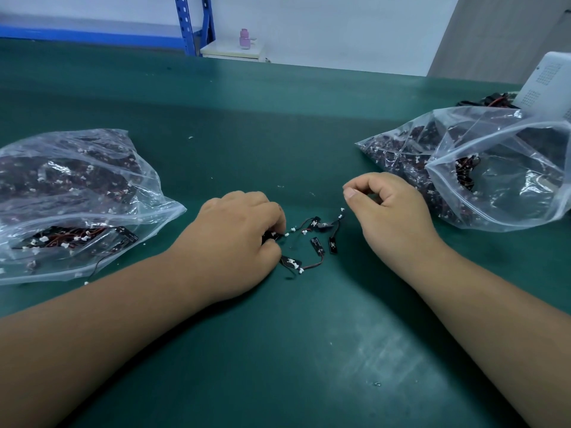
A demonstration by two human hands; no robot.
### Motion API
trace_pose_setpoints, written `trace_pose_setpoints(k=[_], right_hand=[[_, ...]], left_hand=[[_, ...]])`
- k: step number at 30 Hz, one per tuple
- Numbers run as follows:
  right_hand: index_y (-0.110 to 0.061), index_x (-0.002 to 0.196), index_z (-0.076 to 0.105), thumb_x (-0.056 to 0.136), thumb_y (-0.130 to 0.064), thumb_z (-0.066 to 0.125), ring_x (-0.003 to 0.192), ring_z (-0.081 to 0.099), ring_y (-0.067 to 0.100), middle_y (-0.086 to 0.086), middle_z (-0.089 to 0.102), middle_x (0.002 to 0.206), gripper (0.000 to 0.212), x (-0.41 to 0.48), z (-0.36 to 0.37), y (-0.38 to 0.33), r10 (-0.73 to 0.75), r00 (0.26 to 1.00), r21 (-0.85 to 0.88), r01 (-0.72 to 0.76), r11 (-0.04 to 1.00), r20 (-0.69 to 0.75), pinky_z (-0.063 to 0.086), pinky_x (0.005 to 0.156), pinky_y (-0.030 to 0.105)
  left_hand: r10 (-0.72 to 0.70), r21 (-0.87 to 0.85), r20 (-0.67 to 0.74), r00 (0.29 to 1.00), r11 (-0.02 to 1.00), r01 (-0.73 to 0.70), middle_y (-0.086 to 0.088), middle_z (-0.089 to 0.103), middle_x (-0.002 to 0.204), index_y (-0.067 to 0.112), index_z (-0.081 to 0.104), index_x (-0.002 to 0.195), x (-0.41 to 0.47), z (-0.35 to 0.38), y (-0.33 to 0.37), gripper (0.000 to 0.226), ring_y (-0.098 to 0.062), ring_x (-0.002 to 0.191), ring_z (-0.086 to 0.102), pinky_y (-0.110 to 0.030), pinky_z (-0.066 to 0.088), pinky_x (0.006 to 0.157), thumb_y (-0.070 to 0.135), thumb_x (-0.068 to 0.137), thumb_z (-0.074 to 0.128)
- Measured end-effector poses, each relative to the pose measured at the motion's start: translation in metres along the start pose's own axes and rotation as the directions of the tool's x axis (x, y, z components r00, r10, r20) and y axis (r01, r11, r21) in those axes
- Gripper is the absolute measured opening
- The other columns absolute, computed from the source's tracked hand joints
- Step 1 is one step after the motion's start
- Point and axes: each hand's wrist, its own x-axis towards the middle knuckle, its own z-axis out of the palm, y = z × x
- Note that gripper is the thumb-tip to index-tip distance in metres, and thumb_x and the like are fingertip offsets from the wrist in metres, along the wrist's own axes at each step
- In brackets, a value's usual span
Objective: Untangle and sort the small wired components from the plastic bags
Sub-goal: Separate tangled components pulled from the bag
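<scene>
- A dull green mat (278, 118) covers the bench, scuffed pale near the front edge and dotted with white crumbs. Behind it stand a blue steel shelf (188, 26) with punched uprights, a pale wall, and one small pink bottle (244, 38) on a white box (231, 52).
- At far right a white plastic casing (547, 84) with grids of small holes leans in, with a dark tangle of wires (488, 100) beside it.
- Clear, crinkled, glossy plastic bags lie on both sides, three as far as I can tell. The left bag (71, 193) is stuffed with dark parts and its mouth faces the left hand. On the right a packed bag (398, 149) lies behind an open zip bag (509, 180) that holds only a few.
- The components (317, 244) lie loose on the mat between the hands. They are flat black strips with thin red-and-black leads ending in tiny white plugs, and about five are out of any grip.
- The left hand (238, 239) rests knuckles up, its fingers curled tight and pinching one more black strip against the mat.
- The right hand (389, 211) hovers just right of the pile with fingers curled and thumb tip against the forefinger. I cannot tell whether anything is pinched there.
</scene>
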Motion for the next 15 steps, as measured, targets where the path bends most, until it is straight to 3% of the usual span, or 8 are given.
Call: trace_pose_setpoints(k=[5,11,13,15], right_hand=[[-0.029,0.076,0.067,0.089,-0.022,0.065,0.075,0.054,-0.002,-0.015,0.062,0.085,0.015,0.0000,0.0000,0.0002,-0.010,1.000,-0.021,0.010,1.000,0.001,0.039,0.073,0.019],[-0.032,0.078,0.067,0.087,-0.023,0.070,0.074,0.053,-0.002,-0.016,0.060,0.088,0.013,-0.0014,-0.0019,-0.0035,-0.025,0.998,-0.048,0.028,0.998,0.060,0.038,0.071,0.015],[-0.038,0.093,0.067,0.081,-0.032,0.076,0.084,0.052,-0.002,-0.019,0.057,0.101,0.016,-0.0041,-0.0046,-0.0065,-0.065,0.983,-0.076,0.079,0.994,0.171,0.039,0.084,0.019],[-0.044,0.116,0.061,0.072,-0.053,0.074,0.104,0.050,0.002,-0.020,0.051,0.118,0.047,-0.0071,-0.0071,-0.0085,-0.093,0.943,-0.164,0.151,0.975,0.319,0.034,0.101,0.032]], left_hand=[[-0.039,0.011,-0.007,0.999,0.999,0.039,0.015,0.052,0.091,0.033,0.055,0.087,0.0004,-0.0006,-0.0007,0.022,-0.013,0.092,0.046,-0.039,0.041,0.091,0.036,0.080,0.035],[-0.006,0.086,0.017,1.000,0.996,0.005,0.016,0.049,0.091,0.036,0.046,0.083,0.0000,0.0021,-0.0035,0.027,-0.011,0.090,0.043,-0.035,0.038,0.086,0.061,0.079,0.039],[-0.021,0.074,0.026,0.999,0.997,0.019,0.017,0.048,0.091,0.035,0.047,0.084,0.0004,0.0016,-0.0052,0.027,-0.011,0.091,0.043,-0.035,0.038,0.087,0.060,0.078,0.040],[-0.028,0.067,0.030,0.999,0.997,0.026,0.017,0.047,0.092,0.035,0.048,0.085,0.0007,0.0007,-0.0066,0.025,-0.011,0.091,0.043,-0.037,0.040,0.088,0.058,0.078,0.040]])
